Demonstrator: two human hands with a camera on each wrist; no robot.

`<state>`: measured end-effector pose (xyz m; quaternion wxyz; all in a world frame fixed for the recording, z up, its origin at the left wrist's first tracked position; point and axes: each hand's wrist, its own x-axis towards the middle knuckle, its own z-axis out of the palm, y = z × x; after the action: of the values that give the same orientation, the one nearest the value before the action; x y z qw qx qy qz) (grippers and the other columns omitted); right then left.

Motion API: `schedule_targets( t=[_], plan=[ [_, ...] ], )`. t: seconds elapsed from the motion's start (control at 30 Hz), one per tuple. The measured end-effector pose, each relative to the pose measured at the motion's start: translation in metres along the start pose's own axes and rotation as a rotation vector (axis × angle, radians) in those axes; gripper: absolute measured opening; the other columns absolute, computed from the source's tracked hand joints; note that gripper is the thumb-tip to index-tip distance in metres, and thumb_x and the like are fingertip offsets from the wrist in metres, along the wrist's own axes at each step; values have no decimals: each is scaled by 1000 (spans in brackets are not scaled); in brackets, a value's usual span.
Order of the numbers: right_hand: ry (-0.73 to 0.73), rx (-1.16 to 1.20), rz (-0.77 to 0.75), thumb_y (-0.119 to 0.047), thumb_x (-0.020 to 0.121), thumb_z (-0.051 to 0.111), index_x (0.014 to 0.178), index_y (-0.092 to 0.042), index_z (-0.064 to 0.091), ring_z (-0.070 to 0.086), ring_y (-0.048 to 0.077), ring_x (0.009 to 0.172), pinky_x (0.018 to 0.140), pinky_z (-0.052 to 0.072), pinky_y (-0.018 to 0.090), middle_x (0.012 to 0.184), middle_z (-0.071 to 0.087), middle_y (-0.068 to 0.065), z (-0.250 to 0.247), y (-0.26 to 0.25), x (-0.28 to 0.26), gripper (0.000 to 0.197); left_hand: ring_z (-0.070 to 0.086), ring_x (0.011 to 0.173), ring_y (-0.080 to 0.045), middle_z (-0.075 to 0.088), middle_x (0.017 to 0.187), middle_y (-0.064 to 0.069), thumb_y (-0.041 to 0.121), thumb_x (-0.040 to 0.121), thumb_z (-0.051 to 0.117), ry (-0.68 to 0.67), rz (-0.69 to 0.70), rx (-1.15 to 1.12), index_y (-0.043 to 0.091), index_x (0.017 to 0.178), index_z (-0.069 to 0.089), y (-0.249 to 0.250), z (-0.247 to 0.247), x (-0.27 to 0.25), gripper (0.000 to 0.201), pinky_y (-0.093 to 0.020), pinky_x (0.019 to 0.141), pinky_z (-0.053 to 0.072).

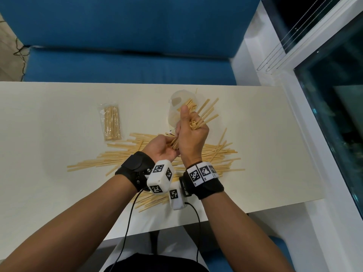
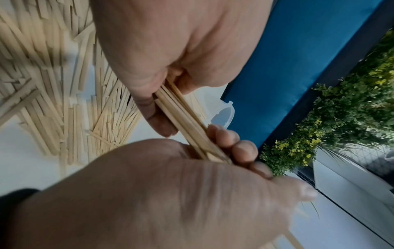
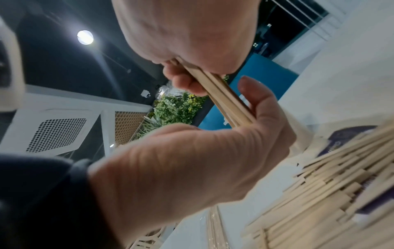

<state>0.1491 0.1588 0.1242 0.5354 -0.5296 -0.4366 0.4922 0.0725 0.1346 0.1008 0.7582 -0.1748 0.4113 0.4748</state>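
A bundle of thin wooden sticks (image 1: 206, 114) is held upright above the table between both hands. My right hand (image 1: 193, 135) grips its middle in a fist with the thumb up, and the upper ends fan out to the right. Just below, my left hand (image 1: 162, 147) curls round the bundle's lower ends. In the left wrist view the bundle (image 2: 185, 123) runs from my left hand (image 2: 234, 150) up into my right hand (image 2: 170, 55). The right wrist view shows the bundle (image 3: 226, 96) between my right hand (image 3: 251, 121) and my left hand (image 3: 183, 80).
Many loose sticks (image 1: 216, 154) lie scattered on the cream table (image 1: 49, 154) under my hands. A clear plastic container (image 1: 176, 102) lies on its side just beyond them. A sealed packet of sticks (image 1: 112, 123) lies to the left. A blue sofa (image 1: 127, 61) stands behind the table.
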Motion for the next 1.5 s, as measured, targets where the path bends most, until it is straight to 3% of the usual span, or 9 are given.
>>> schedule_targets(
  t=[0.1,0.23,0.43,0.53,0.7,0.8,0.93,1.2,1.5],
  plan=[
    [-7,33,61,-39,101,65,73,8,59,45,21,47,49,41,31,53,49,14,-2,3,-1,55,73,68,-26,71,83,-17,2,105,38,-15,11,-22,-4,126,57,1,0,0,29,-35,55,61],
    [37,-3,27,-56,94,67,86,-23,67,53,19,70,70,46,41,69,58,-2,1,2,1,34,66,100,-23,62,116,-12,12,100,52,-121,-32,-55,-6,142,48,1,-3,-3,45,-36,86,60],
    [-55,-104,-17,-40,106,55,114,-15,62,64,16,85,82,58,41,93,67,0,-5,6,9,27,65,117,-26,61,136,-18,0,102,44,-155,11,5,-6,143,48,3,-4,-1,42,-40,78,62],
    [-90,-134,-13,-30,110,49,111,-12,59,58,12,73,72,53,26,80,59,-3,-6,7,9,21,56,133,-28,53,147,-19,0,103,41,-151,-16,-14,-3,146,45,8,-6,1,43,-45,82,61],
    [-117,-105,43,-24,108,54,127,-27,57,51,19,63,61,50,33,72,55,1,-8,8,11,19,58,130,-25,67,127,-12,0,103,40,-186,-7,-31,2,139,54,9,-4,0,39,-44,95,56],
    [-146,-113,91,-27,108,55,108,-14,67,49,20,62,63,48,34,65,51,2,-10,10,12,17,65,119,-27,71,114,-16,2,104,40,-214,-16,-15,0,132,55,9,-4,-3,32,-45,101,51],
    [-150,-118,144,-39,106,55,88,-13,65,47,21,58,59,46,34,58,48,-2,-11,13,12,33,75,91,-27,72,102,-17,0,104,34,-196,-24,0,-3,128,56,6,-2,-6,32,-42,76,61],
    [-112,-216,116,-52,105,50,72,-6,66,69,25,73,79,58,44,70,70,5,-15,17,13,58,61,127,-31,62,137,-20,5,99,50,-266,-21,-50,-3,138,54,8,-1,-10,40,-42,114,43],
    [-144,-337,233,-79,85,51,93,-16,72,73,22,91,89,60,47,98,73,10,-17,22,21,67,60,129,-28,60,140,-19,-2,97,57,-259,4,-136,-3,143,49,8,0,-2,47,-39,113,44]
  ],
)
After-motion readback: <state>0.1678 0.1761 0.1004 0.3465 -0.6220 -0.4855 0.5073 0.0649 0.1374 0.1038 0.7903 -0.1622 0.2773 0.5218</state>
